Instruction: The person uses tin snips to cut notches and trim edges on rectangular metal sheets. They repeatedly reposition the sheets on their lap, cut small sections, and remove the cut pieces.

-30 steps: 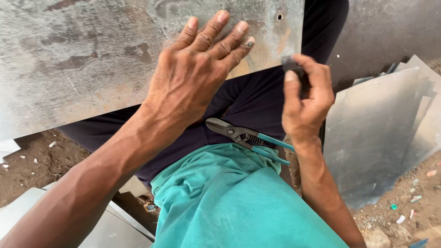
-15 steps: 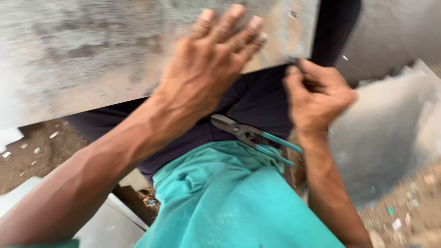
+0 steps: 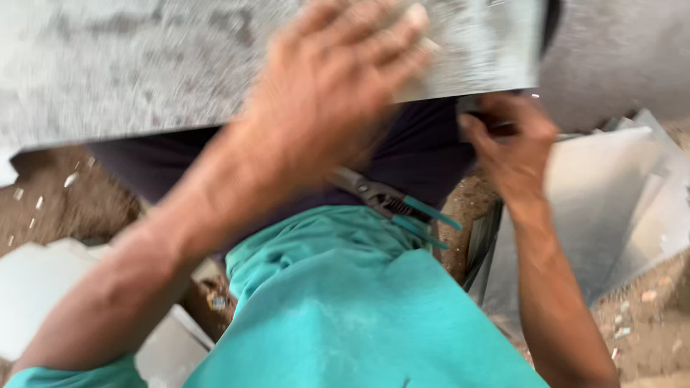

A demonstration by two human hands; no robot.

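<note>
Lifted higher, left hand (image 3: 338, 86) presses metal sheet (image 3: 144, 65) (fingers together); right hand (image 3: 514, 147) pinches its edge.

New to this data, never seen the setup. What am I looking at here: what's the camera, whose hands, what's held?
There is no machine: one camera worn on a person's head looks down at their own two bare hands and lap. The left hand, blurred by motion, lies flat on a large grey scuffed metal sheet held across the knees. The right hand is at the sheet's lower right edge, pinching something small and dark; the blur hides what it is. A pair of metal snips with teal handles rests on the lap, just above the teal shirt. More pale metal sheets lie on the dirt ground.
</note>
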